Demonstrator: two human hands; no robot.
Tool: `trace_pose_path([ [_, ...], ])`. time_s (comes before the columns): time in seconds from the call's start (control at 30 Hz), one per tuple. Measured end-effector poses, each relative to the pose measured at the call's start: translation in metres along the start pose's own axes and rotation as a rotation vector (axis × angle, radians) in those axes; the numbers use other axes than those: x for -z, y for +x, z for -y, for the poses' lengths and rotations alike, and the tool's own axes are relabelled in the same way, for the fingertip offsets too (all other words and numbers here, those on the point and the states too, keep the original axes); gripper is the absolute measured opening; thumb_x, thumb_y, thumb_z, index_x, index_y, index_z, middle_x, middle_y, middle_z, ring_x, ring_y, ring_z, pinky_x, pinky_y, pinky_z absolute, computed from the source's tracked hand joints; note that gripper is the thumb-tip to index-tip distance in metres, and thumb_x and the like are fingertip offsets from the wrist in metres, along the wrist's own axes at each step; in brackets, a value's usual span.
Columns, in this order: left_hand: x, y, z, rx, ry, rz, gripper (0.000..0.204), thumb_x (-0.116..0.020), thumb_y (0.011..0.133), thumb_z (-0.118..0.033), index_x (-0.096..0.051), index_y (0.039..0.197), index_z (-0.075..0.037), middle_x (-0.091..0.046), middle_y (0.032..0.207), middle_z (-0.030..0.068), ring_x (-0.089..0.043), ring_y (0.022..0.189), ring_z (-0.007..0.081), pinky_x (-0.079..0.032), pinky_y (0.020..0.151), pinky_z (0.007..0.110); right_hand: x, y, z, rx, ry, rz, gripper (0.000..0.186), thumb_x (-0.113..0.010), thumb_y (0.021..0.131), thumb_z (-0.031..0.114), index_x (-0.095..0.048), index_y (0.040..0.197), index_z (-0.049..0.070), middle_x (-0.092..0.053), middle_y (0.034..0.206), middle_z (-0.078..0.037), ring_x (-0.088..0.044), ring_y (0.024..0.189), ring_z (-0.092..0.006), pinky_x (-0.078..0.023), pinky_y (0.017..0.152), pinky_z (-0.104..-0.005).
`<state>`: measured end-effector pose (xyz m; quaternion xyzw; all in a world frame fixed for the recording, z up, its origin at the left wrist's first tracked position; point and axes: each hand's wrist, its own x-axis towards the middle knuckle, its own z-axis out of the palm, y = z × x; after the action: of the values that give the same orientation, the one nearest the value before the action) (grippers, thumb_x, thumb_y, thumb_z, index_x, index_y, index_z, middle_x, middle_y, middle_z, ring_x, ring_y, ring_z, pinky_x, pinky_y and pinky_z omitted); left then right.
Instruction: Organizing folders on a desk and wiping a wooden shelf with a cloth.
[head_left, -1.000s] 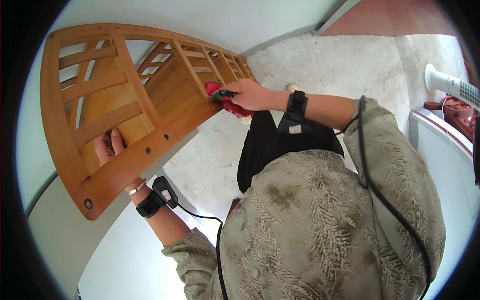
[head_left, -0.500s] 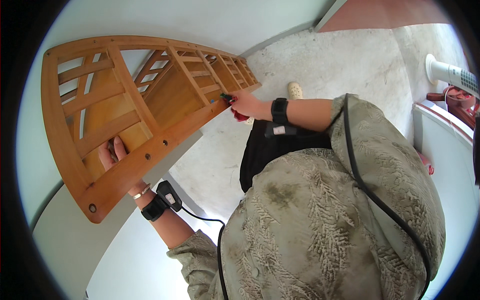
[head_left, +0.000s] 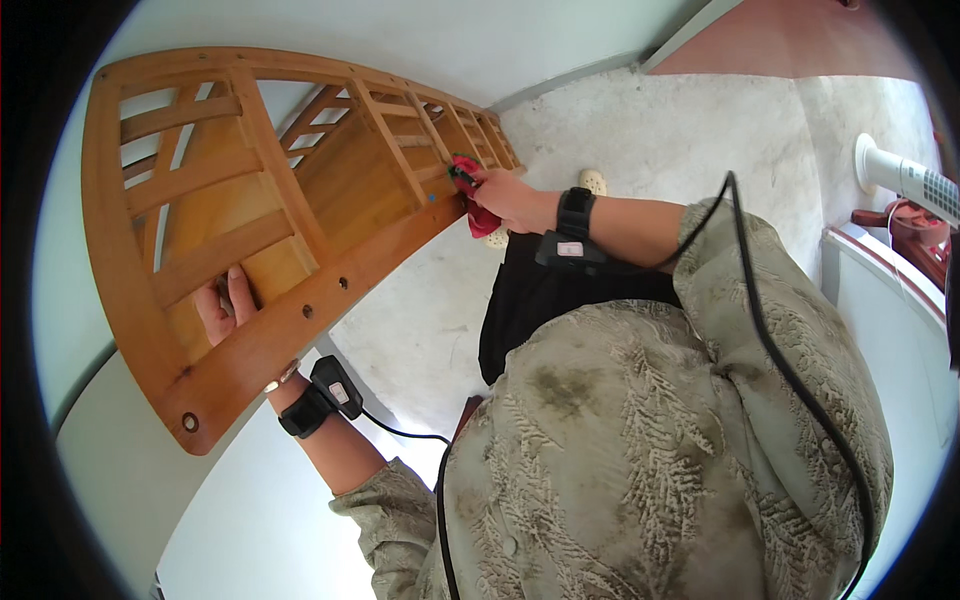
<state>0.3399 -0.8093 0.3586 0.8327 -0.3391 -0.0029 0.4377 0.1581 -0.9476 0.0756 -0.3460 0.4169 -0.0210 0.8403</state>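
A long wooden slatted rack [head_left: 250,352] runs from the near left toward the far middle. My right hand [head_left: 510,198] is closed on a red cloth [head_left: 482,218] with a dark green part, pressed against the rack's front rail toward its far end. Part of the cloth hangs below my fingers. My left hand [head_left: 225,305] reaches round the near part of the same rail. Its fingers show above the rail, by the lowest slat, while the rail hides the palm. Black straps with small boxes sit on both wrists, with cables running from them.
A white wall stands behind the rack, and a pale concrete floor [head_left: 700,140] lies beyond. One cream clog [head_left: 592,182] shows past my right arm. At the far right are a white fan-like appliance [head_left: 905,172] and a reddish wooden piece of furniture [head_left: 925,225].
My right hand has shifted slightly at the rail, and more of the red cloth shows above and below it. My left hand keeps its place at the rack. The view has moved a little.
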Motion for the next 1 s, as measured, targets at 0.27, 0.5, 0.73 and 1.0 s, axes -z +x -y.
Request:
trace_pose_path([
  [0.27,0.002,-0.003,0.003,0.023,-0.023,-0.037,0.029,-0.058,0.093,-0.012,-0.056,0.121,-0.001,-0.061,0.115,0.0096,-0.055,0.103,0.0159,-0.044,0.092,0.027,-0.033,-0.116,0.099,0.068,0.152,0.324,0.057,-0.04,0.08,-0.008,-0.049,0.135,0.005,-0.058,0.101,-0.007,-0.057,0.079,-0.0139,-0.047,0.067,-0.0265],
  [0.5,0.005,0.009,0.014,-0.066,0.01,-0.016,0.029,-0.059,0.093,-0.012,-0.056,0.12,-0.002,-0.061,0.112,0.0087,-0.056,0.1,0.0155,-0.046,0.087,0.027,-0.063,-0.163,0.122,0.619,0.07,0.586,0.066,-0.034,0.079,-0.011,-0.04,0.141,0.007,-0.053,0.128,-0.006,-0.054,0.08,-0.0091,-0.046,0.065,-0.0229],
  [0.73,0.006,0.002,0.0,-0.218,0.278,-0.019,0.025,-0.06,0.092,-0.011,-0.058,0.115,-0.002,-0.061,0.109,0.0071,-0.056,0.098,0.015,-0.047,0.084,0.028,-0.075,-0.194,0.149,0.593,0.168,0.644,0.054,-0.036,0.088,-0.006,-0.039,0.142,0.006,-0.054,0.129,-0.008,-0.061,0.087,-0.0132,-0.051,0.068,-0.026],
  [1.0,0.012,-0.004,-0.048,-0.227,0.483,0.002,0.038,-0.066,0.079,-0.025,-0.061,0.113,-0.008,-0.06,0.12,0.0141,-0.053,0.111,0.0347,-0.041,0.095,0.042,-0.08,-0.268,0.23,0.917,0.58,0.397,0.049,-0.036,0.093,0.001,-0.032,0.142,-0.002,-0.045,0.139,-0.015,-0.048,0.125,-0.0269,-0.046,0.1,-0.0367],
])
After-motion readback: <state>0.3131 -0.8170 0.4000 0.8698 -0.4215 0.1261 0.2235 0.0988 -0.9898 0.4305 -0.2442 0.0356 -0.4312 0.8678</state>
